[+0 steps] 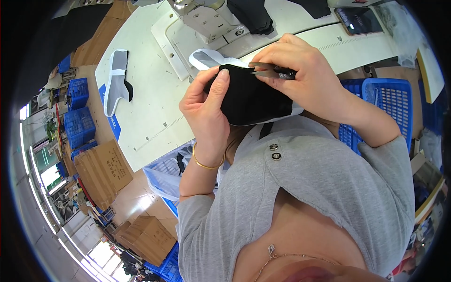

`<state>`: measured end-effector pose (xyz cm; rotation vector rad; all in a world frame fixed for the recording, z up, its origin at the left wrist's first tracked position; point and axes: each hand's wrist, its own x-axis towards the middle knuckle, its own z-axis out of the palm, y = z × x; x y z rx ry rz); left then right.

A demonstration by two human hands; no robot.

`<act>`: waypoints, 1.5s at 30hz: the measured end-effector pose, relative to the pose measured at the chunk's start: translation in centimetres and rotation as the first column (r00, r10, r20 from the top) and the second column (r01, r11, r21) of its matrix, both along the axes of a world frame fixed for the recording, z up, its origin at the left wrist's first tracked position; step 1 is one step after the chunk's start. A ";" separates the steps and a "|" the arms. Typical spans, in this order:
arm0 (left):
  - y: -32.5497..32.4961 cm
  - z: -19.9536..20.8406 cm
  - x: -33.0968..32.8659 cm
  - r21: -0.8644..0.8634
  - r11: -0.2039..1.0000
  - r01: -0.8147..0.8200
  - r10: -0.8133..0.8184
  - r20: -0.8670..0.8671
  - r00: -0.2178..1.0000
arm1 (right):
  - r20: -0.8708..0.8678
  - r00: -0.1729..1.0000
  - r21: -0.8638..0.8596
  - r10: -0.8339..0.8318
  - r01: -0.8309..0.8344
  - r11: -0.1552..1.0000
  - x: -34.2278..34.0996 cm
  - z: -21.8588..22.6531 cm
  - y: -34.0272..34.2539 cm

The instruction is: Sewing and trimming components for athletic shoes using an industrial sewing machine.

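Note:
My left hand (206,110) grips the left side of a black fabric piece with white trim (251,98), held up in front of my chest. My right hand (300,75) holds small metal thread snips (270,71), their blades pointing left onto the top edge of the black fabric. Both hands hover above the near edge of a white sewing table (150,103).
A sewing machine (202,16) stands at the table's far side. A grey and white fabric piece (115,82) lies on the table's left part, a phone (359,19) at the far right. Blue crates (387,101) sit at the right, and cardboard boxes (101,171) on the floor at left.

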<state>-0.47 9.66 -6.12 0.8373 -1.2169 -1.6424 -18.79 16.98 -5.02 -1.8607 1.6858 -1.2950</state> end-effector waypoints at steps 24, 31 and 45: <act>-10.8 6.9 -0.4 -0.011 0.991 0.135 -0.133 0.117 0.984 | 0.546 0.836 0.127 -0.061 -0.011 0.992 1.3 2.8 -6.4; -13.9 8.2 -2.4 0.038 0.988 0.151 -0.153 0.059 0.987 | 0.619 0.783 0.063 -0.054 0.019 0.998 0.3 2.7 -9.1; -14.8 7.9 -2.4 -0.067 0.980 0.188 -0.178 0.132 0.975 | 0.637 0.767 0.121 -0.075 -0.004 0.993 0.3 3.0 -9.0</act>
